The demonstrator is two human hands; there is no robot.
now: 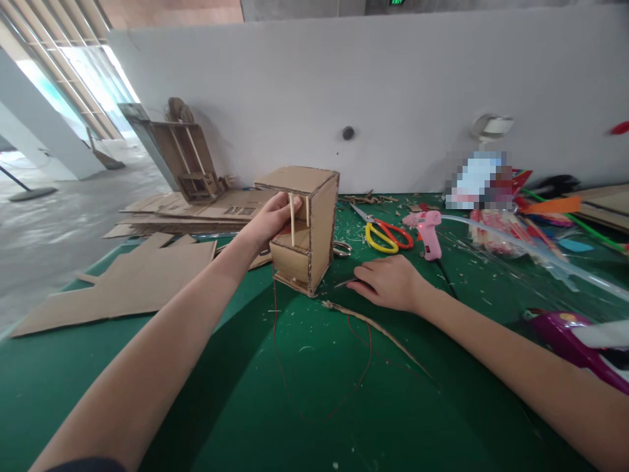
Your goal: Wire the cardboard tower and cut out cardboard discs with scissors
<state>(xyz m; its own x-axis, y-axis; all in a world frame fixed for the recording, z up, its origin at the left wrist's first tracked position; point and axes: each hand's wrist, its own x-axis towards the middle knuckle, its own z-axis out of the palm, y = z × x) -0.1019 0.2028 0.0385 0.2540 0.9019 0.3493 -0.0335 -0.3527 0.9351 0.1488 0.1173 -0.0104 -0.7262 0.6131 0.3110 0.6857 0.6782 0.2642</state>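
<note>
A small cardboard box stands upright on the green table, with a compartment open at the front and wooden sticks upright in it. My left hand grips the box at its upper left, fingers reaching into the opening and partly hidden behind a stick. To the right of the box my right hand rests low over the table. Its fingers are closed on a thin, pointed, metallic tool, whose kind I cannot make out. A thin red wire loops from the box across the table. Nearby lies a frayed brown strip.
Scissors, a pink glue gun and a purple tool lie to the right. Cut cardboard covers the left side, before a cardboard model. A white wall closes off the back.
</note>
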